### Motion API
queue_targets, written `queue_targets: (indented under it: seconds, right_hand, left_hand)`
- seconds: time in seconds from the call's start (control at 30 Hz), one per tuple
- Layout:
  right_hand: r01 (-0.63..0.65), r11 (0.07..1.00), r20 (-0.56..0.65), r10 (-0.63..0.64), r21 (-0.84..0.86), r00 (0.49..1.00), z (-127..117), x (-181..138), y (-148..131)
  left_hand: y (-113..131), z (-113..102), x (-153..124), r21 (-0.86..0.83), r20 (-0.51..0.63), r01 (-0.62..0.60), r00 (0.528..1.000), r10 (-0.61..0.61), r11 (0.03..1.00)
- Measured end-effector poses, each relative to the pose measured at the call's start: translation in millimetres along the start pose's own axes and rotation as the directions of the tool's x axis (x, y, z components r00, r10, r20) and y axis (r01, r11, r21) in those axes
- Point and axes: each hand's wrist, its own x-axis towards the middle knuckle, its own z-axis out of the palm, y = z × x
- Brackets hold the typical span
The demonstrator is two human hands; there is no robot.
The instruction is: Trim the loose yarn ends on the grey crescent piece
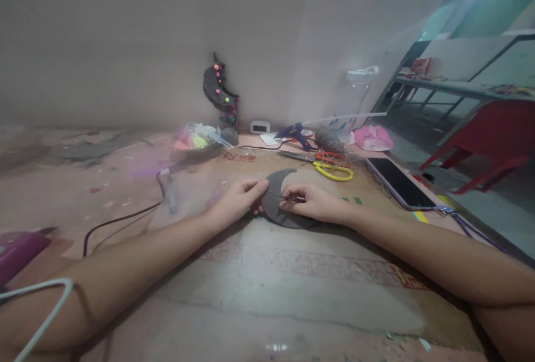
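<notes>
A dark grey crescent moon (273,197) with a yarn-like surface lies in the middle of the work surface. My left hand (240,197) pinches its left edge between thumb and fingers. Over the crescent's inner curve, my right hand (311,201) is closed on a small thin dark tool (298,199), whose kind I cannot make out. The tool's tip points left, at the crescent's face. Against the back wall hangs a similar grey crescent (215,86) dotted with coloured balls.
Behind the hands lie scissors (334,171) with yellow and orange handles, a blue glue gun (295,132) and grey yarn (330,140). A phone (399,183) is at right. A bowl (196,150) of bright items, a small clock (259,127) and a bottle (355,94) stand along the back.
</notes>
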Motion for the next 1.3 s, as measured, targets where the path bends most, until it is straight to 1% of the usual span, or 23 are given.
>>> queue_targets:
  seconds: [0.07, 0.13, 0.17, 0.27, 0.33, 0.4, 0.47, 0.53, 0.63, 0.73, 0.9, 1.0, 1.1, 1.23, 1.3]
  right_hand:
    - [0.000, 1.000, 0.009, 0.000, -0.001, 1.000, 1, -2, -3]
    - [-0.022, 0.999, 0.001, 0.022, 0.042, 1.000, 2, -3, -6]
    - [-0.053, 0.996, -0.010, 0.054, 0.078, 0.999, 2, -3, -8]
    - [-0.168, 0.973, -0.028, 0.174, 0.155, 0.984, 2, -3, -12]
    - [-0.195, 0.968, -0.043, 0.204, 0.156, 0.978, 4, -4, -13]
    - [-0.155, 0.979, -0.071, 0.165, 0.128, 0.984, 6, -5, -14]
    - [-0.091, 0.993, -0.098, 0.098, 0.069, 0.990, 8, -6, -14]
    - [-0.048, 0.999, -0.112, 0.046, -0.015, 0.993, 9, -6, -13]
    - [-0.029, 0.996, -0.124, 0.019, -0.084, 0.992, 9, -7, -11]
    - [-0.028, 0.997, -0.140, 0.018, -0.071, 0.990, 9, -7, -10]
    - [-0.049, 0.997, -0.142, 0.039, -0.065, 0.989, 8, -8, -10]
    - [-0.045, 0.998, -0.147, 0.036, -0.055, 0.989, 8, -8, -10]
    - [-0.063, 0.998, -0.160, 0.058, -0.031, 0.985, 6, -8, -10]
    - [-0.100, 0.993, -0.156, 0.107, 0.056, 0.982, 5, -6, -10]
    - [-0.086, 0.995, -0.159, 0.093, 0.054, 0.983, 3, -6, -9]
  left_hand:
    - [-1, 0, -1, 0.003, 0.003, 0.014, 1.000, -0.014, 1.000]
    - [-2, 0, -2, 0.003, 0.025, 0.027, 0.999, -0.027, 1.000]
    - [-2, 0, -3, 0.008, 0.045, 0.029, 0.999, -0.029, 1.000]
    - [-3, -1, -7, 0.066, 0.131, -0.036, 0.991, 0.027, 0.997]
    - [-3, 0, -8, 0.083, 0.150, -0.049, 0.988, 0.036, 0.995]
    - [-2, 0, -9, 0.074, 0.143, -0.012, 0.990, 0.001, 0.997]
    - [-3, 0, -9, 0.080, 0.136, 0.027, 0.990, -0.038, 0.996]
    - [-4, 0, -8, 0.113, 0.134, 0.034, 0.990, -0.049, 0.993]
    - [-6, 0, -8, 0.135, 0.134, 0.022, 0.990, -0.040, 0.991]
    - [-6, 0, -8, 0.086, 0.132, 0.030, 0.990, -0.041, 0.996]
    - [-4, 1, -8, 0.008, 0.093, 0.029, 0.995, -0.030, 1.000]
    - [-1, 0, -7, -0.025, 0.109, 0.043, 0.993, -0.040, 0.999]
    - [1, 0, -7, -0.037, 0.120, 0.045, 0.992, -0.040, 0.998]
    - [-1, 1, -8, -0.041, 0.110, 0.078, 0.991, -0.073, 0.996]
    - [-3, 1, -8, -0.055, 0.087, 0.097, 0.992, -0.092, 0.994]
